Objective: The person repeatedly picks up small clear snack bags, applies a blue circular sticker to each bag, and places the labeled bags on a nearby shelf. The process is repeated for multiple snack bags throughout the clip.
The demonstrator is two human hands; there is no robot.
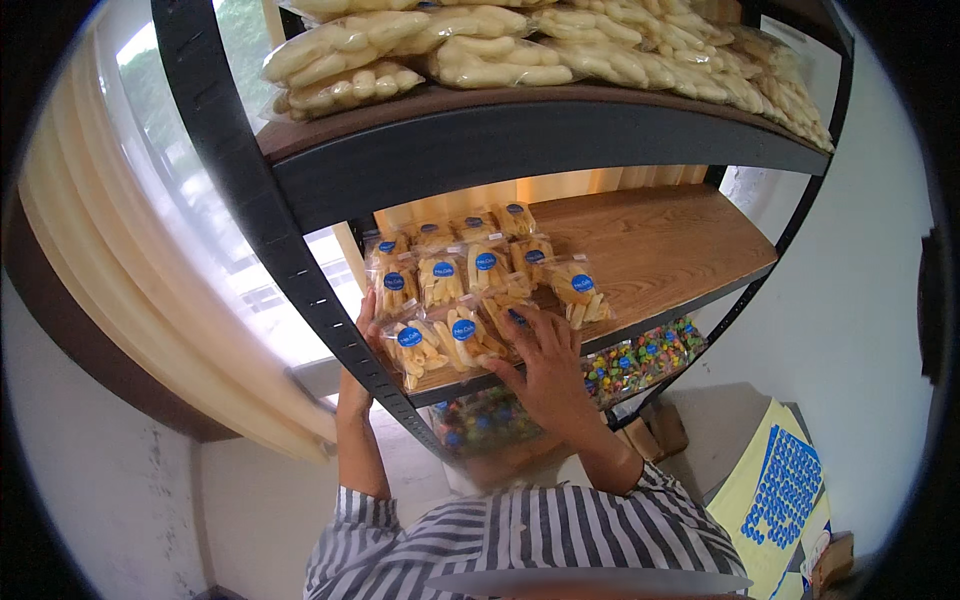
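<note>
Rows of clear snack bags (443,281) with pale stick-shaped pieces and round blue labels stand on the left part of a wooden shelf board (652,232). My right hand (551,367) is at the front row, its fingers over a snack bag (495,309) and its thumb low by the neighbouring bag (463,334). That hand covers part of the bag it holds. At the left end, my left hand (368,322) reaches up behind the black shelf post (300,277), against the side of the bags; most of its fingers are hidden. One bag (579,289) sits to the right of the others.
Large bags of pale sticks (495,60) fill the upper shelf. Below are bags of colourful pieces (645,356). A curtain (97,225) and window lie left. A blue label sheet (784,487) lies on yellow paper at lower right, near cardboard boxes (664,427).
</note>
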